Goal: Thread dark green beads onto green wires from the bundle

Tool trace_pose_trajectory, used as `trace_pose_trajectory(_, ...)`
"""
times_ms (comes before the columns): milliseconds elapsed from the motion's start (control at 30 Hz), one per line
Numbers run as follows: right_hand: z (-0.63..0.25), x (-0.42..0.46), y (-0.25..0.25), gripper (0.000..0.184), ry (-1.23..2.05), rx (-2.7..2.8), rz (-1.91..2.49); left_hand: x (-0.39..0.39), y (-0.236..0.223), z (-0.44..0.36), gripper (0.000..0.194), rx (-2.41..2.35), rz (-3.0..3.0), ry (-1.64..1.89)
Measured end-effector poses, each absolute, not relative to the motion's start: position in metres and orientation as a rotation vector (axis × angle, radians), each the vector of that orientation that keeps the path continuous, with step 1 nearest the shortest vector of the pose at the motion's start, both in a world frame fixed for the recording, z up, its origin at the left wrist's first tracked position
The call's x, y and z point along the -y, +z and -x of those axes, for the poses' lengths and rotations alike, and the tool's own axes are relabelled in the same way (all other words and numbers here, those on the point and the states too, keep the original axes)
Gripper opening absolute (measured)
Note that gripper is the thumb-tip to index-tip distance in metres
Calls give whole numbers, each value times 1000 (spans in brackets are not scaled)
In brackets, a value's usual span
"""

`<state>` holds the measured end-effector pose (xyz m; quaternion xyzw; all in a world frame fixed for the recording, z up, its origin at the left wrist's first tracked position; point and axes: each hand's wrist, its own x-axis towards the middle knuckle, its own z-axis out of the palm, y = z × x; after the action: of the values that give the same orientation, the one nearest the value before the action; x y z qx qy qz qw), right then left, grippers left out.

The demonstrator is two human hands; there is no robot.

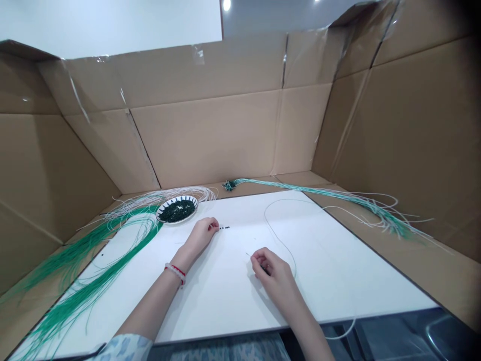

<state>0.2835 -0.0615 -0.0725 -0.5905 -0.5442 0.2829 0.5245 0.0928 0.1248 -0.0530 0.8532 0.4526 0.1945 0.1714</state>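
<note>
My left hand [205,231] rests on the white board, its fingertips pinched together at the left end of a short row of tiny dark beads [227,227]. Whatever lies between those fingers is too small to make out. Lower and to the right, my right hand [271,267] is closed on a thin pale cord [275,231]. A short tip of it pokes out left of the thumb, and the rest loops over the board behind the hand. Something small and dark shows inside the curled fingers. A patterned plate [160,216] heaped with dark beads [176,210] stands beyond my left hand.
Bundles of green cord [124,265] and white cord [150,196] spread over the left side. A gathered bundle of pale green strands [300,187] lies along the back right, its dark knotted end at the middle. Cardboard walls [210,135] enclose the white board [338,276].
</note>
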Motion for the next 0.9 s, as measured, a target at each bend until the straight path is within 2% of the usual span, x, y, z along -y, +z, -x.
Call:
trace_pose_trajectory(633, -280, 63, -70, 18, 708, 1273, 1385, -134, -38, -110, 27, -1192, -2377, 405)
trace_pose_trajectory(900, -282, 63, -63, 21, 816, 1228, 1325, -124, -35, -104, 27, -1145, -2103, 457)
